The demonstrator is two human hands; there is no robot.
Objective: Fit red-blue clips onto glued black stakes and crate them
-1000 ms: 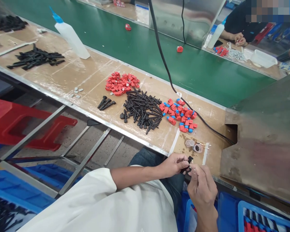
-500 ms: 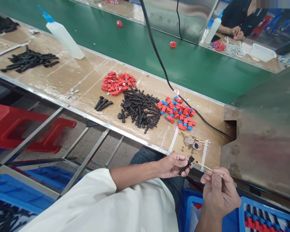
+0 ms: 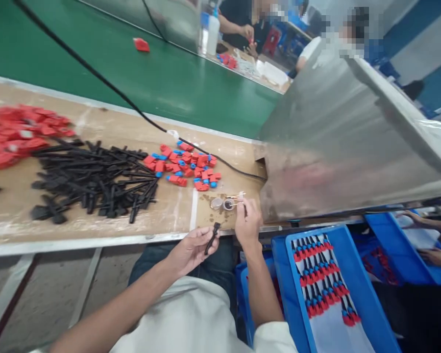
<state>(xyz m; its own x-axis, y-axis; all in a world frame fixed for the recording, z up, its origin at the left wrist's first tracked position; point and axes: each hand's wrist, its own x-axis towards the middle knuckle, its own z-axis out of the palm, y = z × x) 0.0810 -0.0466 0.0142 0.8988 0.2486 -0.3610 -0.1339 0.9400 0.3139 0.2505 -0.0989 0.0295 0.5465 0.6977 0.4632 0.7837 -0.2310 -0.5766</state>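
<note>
Brown worktop (image 3: 176, 208) under dark-filled cup (image 3: 228, 206), green surface (image 3: 191, 93) beyond.

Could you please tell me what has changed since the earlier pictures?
The right hand has moved forward, bringing the thin pale swab stick to the small clear plastic cup with dark contents; the view has turned right. Nothing was let go: the left hand still holds the slim black plastic piece. The red-and-blue block pile stayed put.
</note>
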